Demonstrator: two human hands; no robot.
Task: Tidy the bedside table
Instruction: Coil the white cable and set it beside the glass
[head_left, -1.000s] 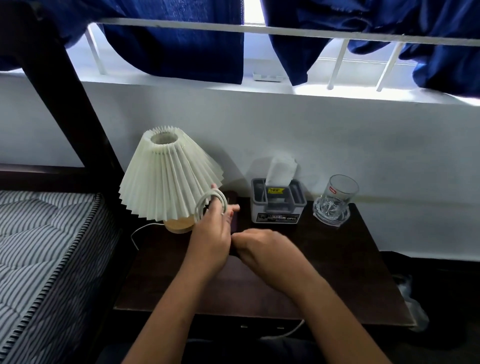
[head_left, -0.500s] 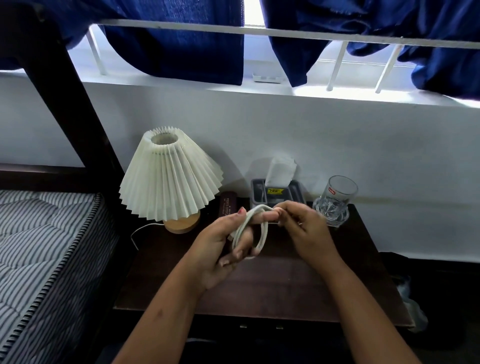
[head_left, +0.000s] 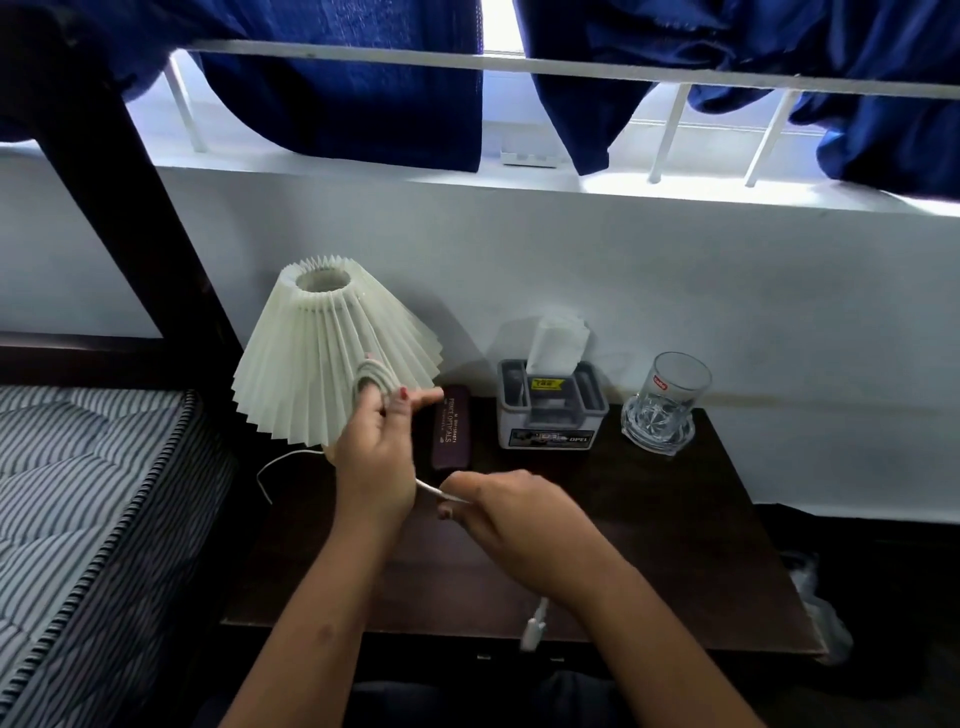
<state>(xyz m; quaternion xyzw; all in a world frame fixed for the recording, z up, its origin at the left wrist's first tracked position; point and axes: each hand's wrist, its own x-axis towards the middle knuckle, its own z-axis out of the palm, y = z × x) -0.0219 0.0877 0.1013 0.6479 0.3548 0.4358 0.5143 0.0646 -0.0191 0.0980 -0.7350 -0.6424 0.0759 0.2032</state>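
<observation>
My left hand (head_left: 376, 462) holds a coil of white cable (head_left: 371, 382) looped round its fingers, raised in front of the lamp shade. My right hand (head_left: 511, 525) pinches the loose stretch of the same cable just right of the left palm, above the dark wooden bedside table (head_left: 649, 561). The cable's white plug end (head_left: 535, 626) hangs below my right wrist at the table's front edge.
A pleated cream lamp (head_left: 332, 358) stands at the table's back left, its thin cord (head_left: 270, 470) trailing left. A dark glasses case (head_left: 452, 434), a grey tissue box (head_left: 551, 408) and a glass (head_left: 667, 402) line the back. A striped mattress (head_left: 88, 509) lies left.
My left hand has swung back left and up toward the lamp with the coil. My right hand has dropped down and forward, drawing the cable's loose end out.
</observation>
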